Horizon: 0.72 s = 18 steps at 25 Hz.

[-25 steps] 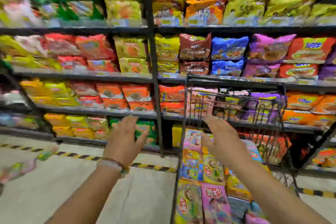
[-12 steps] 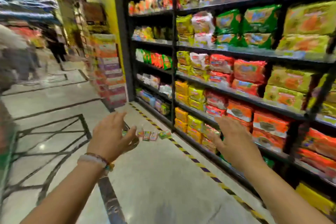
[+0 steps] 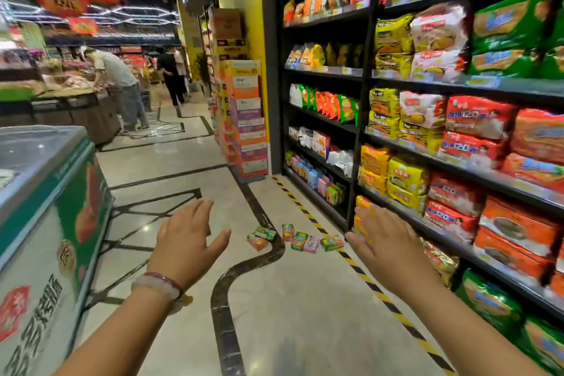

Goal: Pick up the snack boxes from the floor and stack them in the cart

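Note:
Several small colourful snack boxes point(image 3: 297, 237) lie scattered on the pale floor ahead, beside the yellow-black striped line at the foot of the shelves. My left hand point(image 3: 186, 243), with a bead bracelet on its wrist, is raised with fingers spread and holds nothing. My right hand point(image 3: 387, 249) is also raised, fingers straight, empty, close to the lower shelf. Both hands hover in the air short of the boxes. The cart is out of view.
Tall shelves point(image 3: 457, 137) packed with snack and noodle packs run along the right. A chest freezer point(image 3: 45, 210) stands at the left. Stacked cartons point(image 3: 247, 119) stand at the shelf end. Two people point(image 3: 122, 85) stand far down the aisle.
My view has swung left, away from the cart and along the aisle. The boxes on the floor now lie nearer and between my hands. Both hands stay raised and empty.

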### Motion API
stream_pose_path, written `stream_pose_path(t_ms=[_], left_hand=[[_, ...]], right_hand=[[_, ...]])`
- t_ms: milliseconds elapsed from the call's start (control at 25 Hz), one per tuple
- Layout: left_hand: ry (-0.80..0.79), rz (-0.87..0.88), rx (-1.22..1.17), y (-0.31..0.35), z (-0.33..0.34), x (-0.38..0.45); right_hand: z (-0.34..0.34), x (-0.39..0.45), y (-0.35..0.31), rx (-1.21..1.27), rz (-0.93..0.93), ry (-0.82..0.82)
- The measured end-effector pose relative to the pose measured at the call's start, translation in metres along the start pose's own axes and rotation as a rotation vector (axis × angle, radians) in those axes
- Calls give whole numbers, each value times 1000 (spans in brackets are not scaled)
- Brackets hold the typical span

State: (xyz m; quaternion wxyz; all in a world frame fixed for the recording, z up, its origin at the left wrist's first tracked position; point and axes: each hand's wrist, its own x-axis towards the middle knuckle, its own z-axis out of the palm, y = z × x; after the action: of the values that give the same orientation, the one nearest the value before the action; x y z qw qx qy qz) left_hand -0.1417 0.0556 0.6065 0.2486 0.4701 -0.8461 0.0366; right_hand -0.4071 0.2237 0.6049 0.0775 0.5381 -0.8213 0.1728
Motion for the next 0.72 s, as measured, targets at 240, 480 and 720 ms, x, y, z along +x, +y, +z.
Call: stream_pose_path(t_ms=[240,480,720], left_hand=[[-13,-70,20,-13,64,98],[-47,-164,39,-59,118,171],[-98,-172,79,-122,170,260]], right_hand=[[42,141,24,-8,-73,-25],[99,256,12,17,-134,-88],[157,364,-20,59,-140,-119]])
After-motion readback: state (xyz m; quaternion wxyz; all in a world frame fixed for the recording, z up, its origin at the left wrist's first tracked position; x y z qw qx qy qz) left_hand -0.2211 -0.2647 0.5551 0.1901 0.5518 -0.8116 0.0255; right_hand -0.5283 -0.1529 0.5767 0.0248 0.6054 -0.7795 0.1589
